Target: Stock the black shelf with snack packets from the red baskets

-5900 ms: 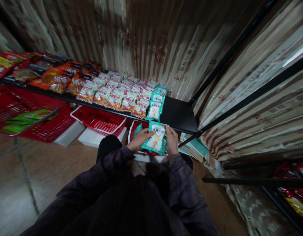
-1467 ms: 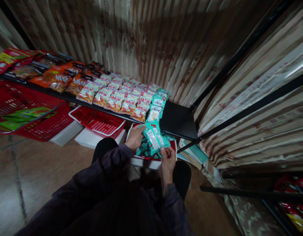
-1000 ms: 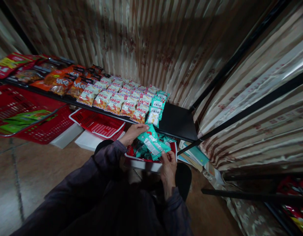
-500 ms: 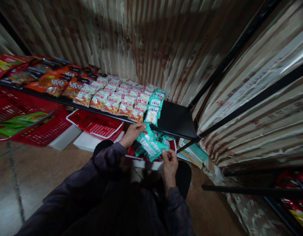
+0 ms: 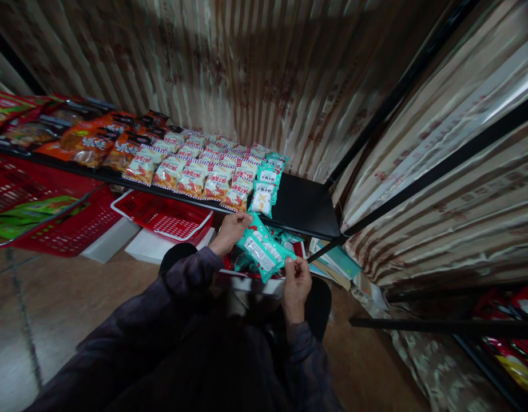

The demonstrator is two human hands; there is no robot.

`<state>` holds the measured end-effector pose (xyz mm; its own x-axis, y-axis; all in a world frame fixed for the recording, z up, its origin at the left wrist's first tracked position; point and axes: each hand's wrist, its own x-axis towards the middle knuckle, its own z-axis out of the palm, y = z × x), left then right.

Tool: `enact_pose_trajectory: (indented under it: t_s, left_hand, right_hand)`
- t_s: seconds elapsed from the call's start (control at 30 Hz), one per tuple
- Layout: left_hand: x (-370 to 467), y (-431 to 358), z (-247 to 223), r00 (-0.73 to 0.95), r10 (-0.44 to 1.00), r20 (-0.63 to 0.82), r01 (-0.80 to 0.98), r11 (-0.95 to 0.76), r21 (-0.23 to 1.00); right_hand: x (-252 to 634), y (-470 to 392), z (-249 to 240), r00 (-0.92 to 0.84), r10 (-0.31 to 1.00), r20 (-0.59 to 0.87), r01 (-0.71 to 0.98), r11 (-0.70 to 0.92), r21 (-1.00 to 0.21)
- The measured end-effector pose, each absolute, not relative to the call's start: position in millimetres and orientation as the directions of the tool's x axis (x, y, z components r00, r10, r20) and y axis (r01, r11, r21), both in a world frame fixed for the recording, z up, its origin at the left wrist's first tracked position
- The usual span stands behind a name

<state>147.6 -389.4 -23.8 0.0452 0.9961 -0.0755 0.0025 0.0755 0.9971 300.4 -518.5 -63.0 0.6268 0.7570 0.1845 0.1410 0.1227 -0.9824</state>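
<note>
A teal snack bag [image 5: 264,249] with its printed back turned up is stretched between my hands, over a red basket [image 5: 229,263] that holds more teal bags. My left hand [image 5: 231,232] pinches the bag's upper left corner. At the lower right corner, my right hand [image 5: 296,286] grips it between thumb and fingers. Just beyond, a column of teal snack bags [image 5: 264,194] lies face up on the black shelf [image 5: 309,206]. To their left are rows of white and orange snack bags [image 5: 190,177].
Orange snack bags [image 5: 92,146] lie farther left on the shelf. Below it stand a red basket with a white rim [image 5: 169,214] and a larger red basket [image 5: 92,223] with green packets. A black post [image 5: 401,186] slants up at right, beside papers and cardboard [image 5: 338,266] on the floor.
The bag in my hands is spread a little flatter, its printed back showing more. Both hands keep their hold. The view has shifted slightly.
</note>
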Motion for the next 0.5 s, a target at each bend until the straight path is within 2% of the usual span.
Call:
enact_pose_trajectory:
  t_s: [0.13,0.23,0.33,0.5]
  left_hand:
    - [143,-388,-24,0.108,0.988,-0.107,0.013,0.106,0.994]
    - [141,-385,-24,0.131,0.986,-0.105,0.036,0.101,0.994]
    - [141,-381,-25,0.155,0.981,-0.115,0.067,0.105,0.992]
    - [143,-373,-24,0.165,0.975,-0.152,0.08,0.14,0.987]
  right_hand:
    - [304,-514,-68,0.646,0.751,0.135,0.048,0.137,-0.989]
    - [306,-514,-69,0.619,0.772,0.145,0.052,0.144,-0.988]
    - [307,-518,-67,0.583,0.78,0.229,0.19,0.144,-0.971]
    - [310,-523,-66,0.481,0.782,0.396,0.461,0.159,-0.873]
